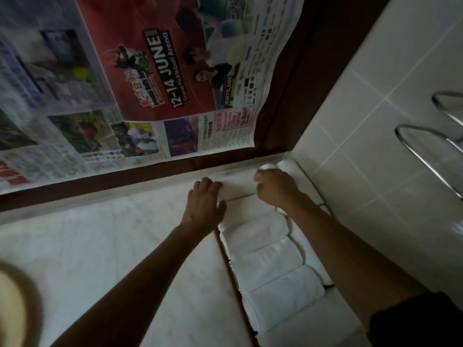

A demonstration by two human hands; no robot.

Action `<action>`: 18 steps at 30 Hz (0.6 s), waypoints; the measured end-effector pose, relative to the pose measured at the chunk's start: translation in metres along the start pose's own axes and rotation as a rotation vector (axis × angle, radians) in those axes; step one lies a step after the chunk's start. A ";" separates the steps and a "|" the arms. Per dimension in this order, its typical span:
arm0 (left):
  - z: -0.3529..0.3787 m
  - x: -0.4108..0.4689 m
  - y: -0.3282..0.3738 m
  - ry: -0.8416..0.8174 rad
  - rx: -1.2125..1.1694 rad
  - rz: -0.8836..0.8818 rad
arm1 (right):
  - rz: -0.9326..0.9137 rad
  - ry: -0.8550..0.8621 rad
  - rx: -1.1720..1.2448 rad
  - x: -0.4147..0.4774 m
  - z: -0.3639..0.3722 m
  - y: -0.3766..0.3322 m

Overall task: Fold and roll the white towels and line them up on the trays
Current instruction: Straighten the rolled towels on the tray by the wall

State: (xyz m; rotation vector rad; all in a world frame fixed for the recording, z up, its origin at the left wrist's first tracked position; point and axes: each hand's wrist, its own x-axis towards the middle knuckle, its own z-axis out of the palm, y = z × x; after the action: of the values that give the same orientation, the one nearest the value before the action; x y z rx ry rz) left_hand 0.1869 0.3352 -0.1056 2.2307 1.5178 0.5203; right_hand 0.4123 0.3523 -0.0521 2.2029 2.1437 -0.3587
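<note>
Rolled towels (pixel 265 256) lie side by side on the tray (pixel 226 265), while the left hand (pixel 204 200) presses flat-fingered on the far towel (pixel 239 187) and the right hand (pixel 275 187) grips its other end.

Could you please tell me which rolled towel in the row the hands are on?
The farthest roll, by the ledge: only it is touched, left hand flat on it, right hand gripping its other end.
</note>
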 end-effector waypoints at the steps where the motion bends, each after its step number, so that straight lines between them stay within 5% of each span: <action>1: -0.001 0.007 -0.002 0.008 0.016 -0.015 | -0.025 0.041 0.028 0.005 0.003 -0.002; 10: -0.010 0.032 -0.018 -0.189 0.096 0.007 | -0.027 -0.033 0.209 0.007 0.006 0.000; 14: -0.013 0.049 0.000 -0.146 0.063 0.009 | 0.157 0.164 0.342 -0.059 0.007 0.032; 18: 0.009 0.075 0.042 -0.095 0.059 0.108 | 0.382 0.133 0.325 -0.138 0.045 0.064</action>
State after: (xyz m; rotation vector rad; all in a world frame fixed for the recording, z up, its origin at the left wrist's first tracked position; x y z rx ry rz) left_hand 0.2503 0.3906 -0.0854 2.3576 1.3883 0.3997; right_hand 0.4683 0.2057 -0.0767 2.8184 1.7582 -0.5831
